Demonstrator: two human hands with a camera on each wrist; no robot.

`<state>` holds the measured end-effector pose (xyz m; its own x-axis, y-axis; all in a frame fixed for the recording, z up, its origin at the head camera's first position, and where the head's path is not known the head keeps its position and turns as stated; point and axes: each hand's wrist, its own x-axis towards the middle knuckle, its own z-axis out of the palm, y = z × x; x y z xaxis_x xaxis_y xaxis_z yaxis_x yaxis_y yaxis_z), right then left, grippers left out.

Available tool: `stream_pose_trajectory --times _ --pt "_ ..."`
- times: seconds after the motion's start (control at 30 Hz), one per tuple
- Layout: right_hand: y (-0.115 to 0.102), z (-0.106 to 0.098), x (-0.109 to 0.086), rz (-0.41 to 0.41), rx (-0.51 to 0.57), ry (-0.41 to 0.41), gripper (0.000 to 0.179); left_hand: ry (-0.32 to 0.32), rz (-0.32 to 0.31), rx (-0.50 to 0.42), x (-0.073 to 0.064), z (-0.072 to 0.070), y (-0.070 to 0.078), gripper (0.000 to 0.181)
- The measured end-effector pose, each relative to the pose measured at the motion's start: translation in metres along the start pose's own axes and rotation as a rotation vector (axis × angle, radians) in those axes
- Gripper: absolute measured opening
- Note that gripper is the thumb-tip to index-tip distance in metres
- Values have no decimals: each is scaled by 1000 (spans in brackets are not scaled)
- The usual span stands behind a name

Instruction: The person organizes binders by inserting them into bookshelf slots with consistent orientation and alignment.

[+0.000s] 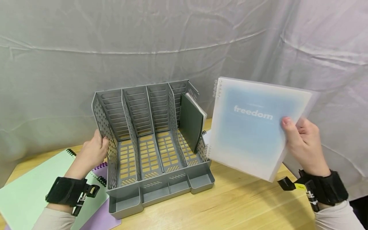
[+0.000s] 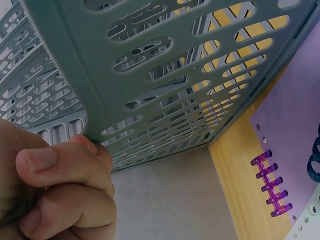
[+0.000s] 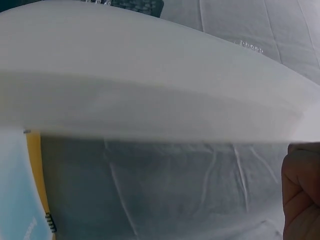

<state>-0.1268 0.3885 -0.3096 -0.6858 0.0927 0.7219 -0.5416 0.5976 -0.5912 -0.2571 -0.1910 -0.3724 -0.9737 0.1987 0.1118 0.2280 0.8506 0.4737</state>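
While left hand [image 1: 93, 148] grips left side of grey rack [image 1: 161, 182] at frame centre, right hand [image 1: 306, 143] pinches "freedom" notebook [image 1: 247, 131] by right edge, right of centre; notebook's spiral edge faces rack, near upright, top tilting right.

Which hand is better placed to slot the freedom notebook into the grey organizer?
Probably the right hand: it grips the freedom notebook, held up beside the grey organizer. The left hand holds the organizer's left side wall, so it seems better suited to steadying.
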Motion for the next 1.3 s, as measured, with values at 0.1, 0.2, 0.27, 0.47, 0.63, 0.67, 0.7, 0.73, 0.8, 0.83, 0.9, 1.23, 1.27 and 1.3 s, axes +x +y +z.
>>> stream_pose_trajectory --times 0.1,0.2,0.27,0.47,0.63,0.67,0.7,0.73,0.8,0.83,0.9,1.23,1.27,1.3 --pt "-2 7 3 -24 40 8 30 -1 -7 -8 0 0 0 38" --pt "-6 14 6 -34 59 2 30 -9 -12 -15 0 1 2 41" --pt "-10 17 8 -35 43 -10 29 -13 -11 -21 1 1 3 44" --pt "-15 29 11 -41 59 -35 26 -9 -6 -31 2 2 5 48" --pt "-18 40 13 -54 72 -45 25 -13 -21 -33 0 3 3 46" --pt "-19 42 14 -56 71 -44 25 -11 -23 -32 0 3 3 46" --pt "-20 44 14 -57 72 -44 25 -8 -24 -35 0 4 3 45" --pt "-20 46 14 -57 74 -45 26 -4 -20 -33 0 4 3 45" --pt "-22 50 15 -58 82 -48 26 2 -14 -32 0 5 4 44" --pt "-23 52 15 -57 81 -49 26 2 -13 -32 0 5 4 44" --pt "-25 55 16 -53 79 -44 24 4 -12 -33 0 7 5 43" --pt "-37 78 19 -56 16 -45 25 19 -26 -36 1 8 6 38" --pt "-38 81 19 -53 18 -45 25 18 -27 -37 1 7 5 38" --pt "-39 85 19 -54 19 -47 25 17 -27 -38 0 7 5 39"
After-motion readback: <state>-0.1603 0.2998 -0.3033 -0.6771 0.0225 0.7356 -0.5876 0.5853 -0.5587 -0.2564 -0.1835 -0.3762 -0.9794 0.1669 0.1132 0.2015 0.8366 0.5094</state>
